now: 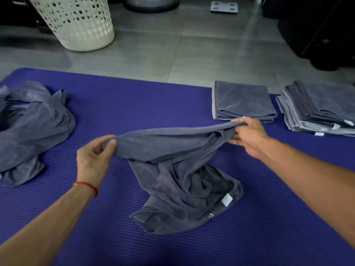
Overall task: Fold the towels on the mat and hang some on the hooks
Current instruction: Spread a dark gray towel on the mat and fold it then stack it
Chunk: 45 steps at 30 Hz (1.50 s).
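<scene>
Between the two hands a grey towel [172, 148] is stretched by its top edge. The left hand [94, 160] pinches one end, thumb [110, 144] pressed on the cloth with the other fingers curled behind it; a red string [86, 186] circles that wrist. The right hand [247, 134] grips the other end, fingers curled round a bunched corner. Below the held edge the rest of the towel hangs and lies crumpled on the purple mat [192, 250], a white label [226, 199] showing near its lower right side.

Just beyond the right hand's fingertips sits a folded towel [242, 100] at the mat's far edge, and further out to that side a stack of folded towels [318, 110] — several layers, small white tags at their near corners. Well out past the left hand lies a loose heap of unfolded towels [32, 127], also on the mat.

Beyond the mat, on the grey tiled floor [201, 54], stands a white perforated laundry basket [76, 22] — far off on the left hand's side — and a bathroom scale [223, 6] further back.
</scene>
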{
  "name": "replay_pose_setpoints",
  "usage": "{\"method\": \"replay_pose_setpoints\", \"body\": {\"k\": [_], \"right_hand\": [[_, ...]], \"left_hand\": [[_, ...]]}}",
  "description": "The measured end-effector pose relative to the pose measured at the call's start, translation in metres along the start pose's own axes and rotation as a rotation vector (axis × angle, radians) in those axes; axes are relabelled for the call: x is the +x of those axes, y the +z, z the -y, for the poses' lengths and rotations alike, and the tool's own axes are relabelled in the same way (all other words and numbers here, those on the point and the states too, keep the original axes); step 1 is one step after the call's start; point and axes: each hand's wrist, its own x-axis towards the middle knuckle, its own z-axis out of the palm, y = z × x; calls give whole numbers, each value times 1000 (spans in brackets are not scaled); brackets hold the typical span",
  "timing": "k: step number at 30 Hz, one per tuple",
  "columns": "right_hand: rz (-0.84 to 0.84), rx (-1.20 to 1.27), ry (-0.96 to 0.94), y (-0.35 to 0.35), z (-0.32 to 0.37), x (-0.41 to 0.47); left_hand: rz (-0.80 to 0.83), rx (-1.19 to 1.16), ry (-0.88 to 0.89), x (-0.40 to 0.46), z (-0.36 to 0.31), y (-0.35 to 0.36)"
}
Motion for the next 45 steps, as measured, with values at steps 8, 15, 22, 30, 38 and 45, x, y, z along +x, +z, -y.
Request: {"method": "replay_pose_setpoints", "body": {"k": [8, 15, 22, 30, 38, 45], "right_hand": [[-308, -570, -578, -68, 105, -3], [-503, -428, -649, -146, 130, -61], [-139, 218, -99, -195, 26, -110], [-221, 451, -41, -269, -68, -133], [-1174, 360, 159, -332, -177, -174], [-1597, 290, 235, -420, -224, -174]], "left_hand": [[118, -28, 271, 94, -106, -2], [723, -459, -31, 114, -187, 14], [417, 90, 433, 92, -214, 96], [527, 491, 796, 46, -279, 229], [987, 608, 914, -70, -344, 441], [976, 298, 907, -205, -389, 577]]}}
